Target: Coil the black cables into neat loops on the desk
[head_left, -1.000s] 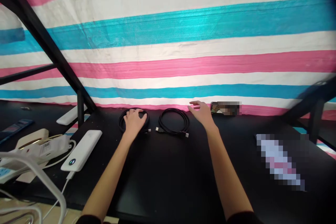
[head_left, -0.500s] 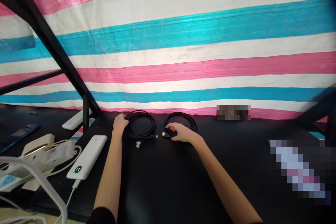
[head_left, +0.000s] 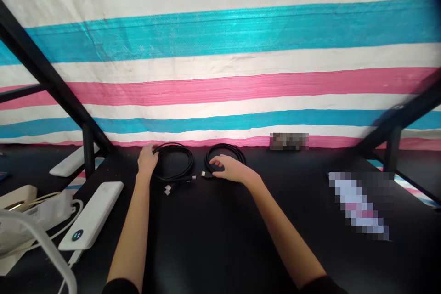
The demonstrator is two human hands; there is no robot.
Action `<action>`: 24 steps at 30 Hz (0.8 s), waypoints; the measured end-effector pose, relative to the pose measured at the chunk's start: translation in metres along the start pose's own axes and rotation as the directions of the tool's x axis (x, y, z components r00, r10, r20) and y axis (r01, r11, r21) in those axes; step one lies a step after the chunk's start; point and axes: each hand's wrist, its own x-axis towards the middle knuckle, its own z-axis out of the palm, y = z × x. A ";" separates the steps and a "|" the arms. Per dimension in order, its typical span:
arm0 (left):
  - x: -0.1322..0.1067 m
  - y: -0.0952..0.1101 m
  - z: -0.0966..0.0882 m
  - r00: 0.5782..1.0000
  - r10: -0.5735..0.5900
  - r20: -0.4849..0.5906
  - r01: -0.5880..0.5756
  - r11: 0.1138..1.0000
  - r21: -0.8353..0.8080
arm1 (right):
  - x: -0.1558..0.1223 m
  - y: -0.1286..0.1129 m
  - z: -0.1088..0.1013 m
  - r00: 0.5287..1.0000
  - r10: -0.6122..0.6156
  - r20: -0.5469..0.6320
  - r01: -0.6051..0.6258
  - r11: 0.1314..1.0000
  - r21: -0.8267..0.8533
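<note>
Two coils of black cable lie side by side at the back of the black table. My left hand [head_left: 148,160] is at the outer left edge of the left cable [head_left: 192,158], its fingers bent round the loops. White-tipped plugs [head_left: 168,189] of that cable stick out at its front. Over the right cable [head_left: 231,146] reaches my right hand [head_left: 228,167], thumb and fingers apart and slightly curled. It hides part of the loops. Beside my right thumb a USB plug [head_left: 206,174] with a pale metal end points left.
A white power bank [head_left: 93,216] with a small round display lies at the left, a white cable plugged in. Further left are a power strip [head_left: 51,213] and another white slab [head_left: 69,161]. Black metal bars [head_left: 57,80] slant up before a striped sheet [head_left: 220,32]. Pixelated items [head_left: 360,206] lie right.
The view has swung to the right, so everything sits further left in the picture. Both hands stay at their cable coils, with almost no movement against them.
</note>
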 end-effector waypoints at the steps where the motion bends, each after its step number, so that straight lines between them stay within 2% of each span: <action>1: -0.001 0.002 -0.002 0.999 0.016 -0.031 -0.016 1.000 0.000 | -0.001 -0.001 -0.001 1.000 -0.003 0.000 0.003 1.000 0.007; 4: -0.003 0.008 -0.011 0.993 0.049 -0.103 -0.050 0.999 0.001 | -0.002 -0.001 -0.003 1.000 -0.003 0.009 0.003 1.000 0.017; 6: -0.002 0.009 -0.015 0.993 0.054 -0.104 -0.054 0.999 0.009 | -0.002 -0.001 -0.004 1.000 0.006 0.016 -0.006 1.000 0.011; 12: -0.002 0.015 -0.009 0.997 0.073 0.032 -0.075 0.996 0.046 | -0.004 -0.002 -0.008 1.000 0.023 0.013 -0.023 1.000 0.017; 15: -0.007 0.034 -0.006 0.984 0.156 0.091 -0.160 0.986 0.037 | -0.005 -0.003 -0.009 0.999 0.032 0.024 -0.033 0.999 0.042; 19: -0.024 0.073 0.001 0.952 0.234 0.199 -0.245 0.969 0.032 | -0.005 -0.003 -0.010 0.999 0.036 0.041 -0.038 0.998 0.047; 22: -0.042 0.096 0.014 0.937 0.209 0.279 -0.236 0.969 0.067 | -0.005 -0.003 -0.011 0.998 0.046 0.049 -0.049 0.998 0.044; 24: -0.051 0.104 0.025 0.940 0.165 0.300 -0.203 0.974 0.101 | -0.007 -0.003 -0.013 0.998 0.048 0.047 -0.051 0.997 0.050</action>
